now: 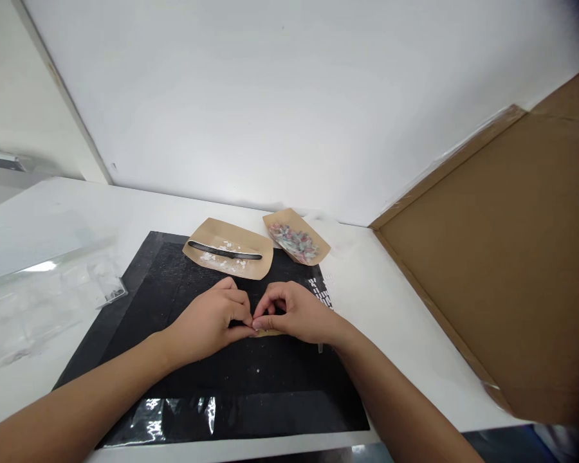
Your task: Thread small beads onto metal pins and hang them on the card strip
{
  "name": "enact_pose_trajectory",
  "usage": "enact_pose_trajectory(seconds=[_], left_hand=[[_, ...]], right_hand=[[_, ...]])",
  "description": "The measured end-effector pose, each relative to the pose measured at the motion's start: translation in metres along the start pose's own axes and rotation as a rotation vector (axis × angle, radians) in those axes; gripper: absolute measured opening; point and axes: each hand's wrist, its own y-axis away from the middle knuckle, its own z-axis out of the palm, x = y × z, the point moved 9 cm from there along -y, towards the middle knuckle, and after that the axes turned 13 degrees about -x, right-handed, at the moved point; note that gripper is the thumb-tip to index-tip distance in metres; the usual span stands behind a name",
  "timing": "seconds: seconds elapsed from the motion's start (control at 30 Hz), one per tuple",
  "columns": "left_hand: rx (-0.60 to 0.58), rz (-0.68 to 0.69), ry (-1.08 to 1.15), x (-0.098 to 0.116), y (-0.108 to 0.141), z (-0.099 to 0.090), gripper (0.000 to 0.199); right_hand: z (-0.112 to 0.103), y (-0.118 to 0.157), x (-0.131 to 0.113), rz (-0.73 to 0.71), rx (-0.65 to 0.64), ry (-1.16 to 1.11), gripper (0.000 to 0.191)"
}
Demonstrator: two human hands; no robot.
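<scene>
Over the middle of a black mat, my left hand and my right hand meet at the fingertips. Thumb and fingers of each are pinched together. A thin yellowish piece shows just under my right fingers; its left end is hidden by the fingertips. What sits between the fingertips is too small to make out. Small white pieces lie in rows on the mat's right edge, beside my right hand.
Behind my hands, a paper tray holds a black tweezer-like tool and white bits. Another paper tray holds small colourful wrapped pieces. Clear plastic packaging lies left. A large cardboard box stands right, before a white wall.
</scene>
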Motion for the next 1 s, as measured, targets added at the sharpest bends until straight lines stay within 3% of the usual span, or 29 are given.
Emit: enact_pose_trajectory(seconds=[0.2, 0.33, 0.5, 0.67, 0.83, 1.0], left_hand=[[-0.012, -0.011, 0.012, -0.005, 0.001, 0.003, 0.013], [-0.012, -0.038, 0.023, -0.008, 0.002, 0.004, 0.006], [-0.003, -0.064, 0.034, -0.005, 0.002, 0.002, 0.005], [0.004, -0.014, -0.041, 0.008, 0.004, -0.003, 0.011], [-0.011, 0.104, -0.127, 0.021, 0.003, -0.004, 0.013], [0.023, 0.175, -0.051, 0.023, 0.003, -0.007, 0.011]], right_hand=[[0.002, -0.002, 0.006, 0.027, -0.02, -0.065, 0.017], [-0.009, 0.002, 0.003, 0.031, 0.093, -0.013, 0.017], [-0.043, 0.022, -0.006, -0.023, 0.378, 0.188, 0.023], [-0.09, 0.054, 0.009, 0.084, 0.574, 0.463, 0.029], [-0.127, 0.079, 0.046, 0.18, 0.513, 0.568, 0.038], [-0.139, 0.091, 0.088, 0.3, 0.389, 0.466, 0.038]])
